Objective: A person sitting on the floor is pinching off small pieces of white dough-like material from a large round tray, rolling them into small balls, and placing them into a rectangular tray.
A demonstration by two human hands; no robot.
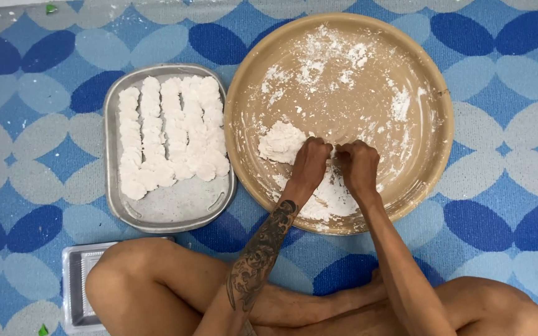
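A big round tan tray (434,118) lies on the mat, dusted with white flour. On it sits a lump of white dough (280,142). My left hand (309,165) and my right hand (357,165) are side by side just right of the lump, both with fingers curled, pinching a small bit of dough between them. The piece itself is mostly hidden by my fingers. To the left, a rectangular metal tray (175,208) holds several rows of small shaped white dough pieces (169,134).
A blue patterned mat (505,186) covers the floor. A clear plastic container (77,292) lies at the lower left, partly under my left knee (119,280). My crossed legs fill the bottom of the view.
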